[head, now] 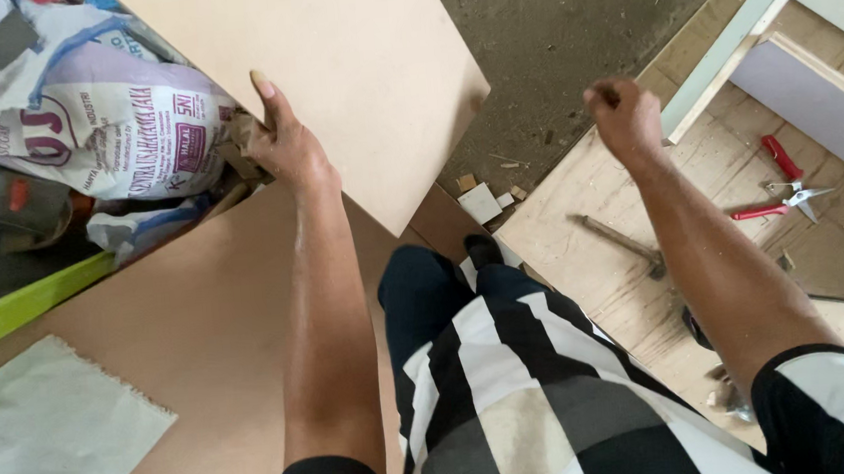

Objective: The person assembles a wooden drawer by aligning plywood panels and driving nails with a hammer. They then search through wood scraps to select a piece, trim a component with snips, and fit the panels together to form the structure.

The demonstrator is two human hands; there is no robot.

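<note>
Board (348, 62) of plain tan fibre sheet, tilted up over the floor ahead of me, beside the printed sacks (102, 122).
My left hand (284, 142) clamps its lower edge, thumb on the face; my right hand (623, 116) hangs curled shut, empty. It looks stiff, smooth and awkwardly wide, so I'd grip opposite edges.

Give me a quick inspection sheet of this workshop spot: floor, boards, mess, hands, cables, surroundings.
Surface: dusty grey floor, a plywood sheet with wood chips.
Job's things: tan board, tilted up; larger brown board lies below.
Clutter: hammer, red-handled snips, small offcuts, printed sack, white sheet, green strip.
Grippers: left hand grips the tan board's edge; right hand is a closed fist in the air, holding nothing visible.
Cables: nothing seen.
Surroundings: pale cabinet panels at right.
</note>
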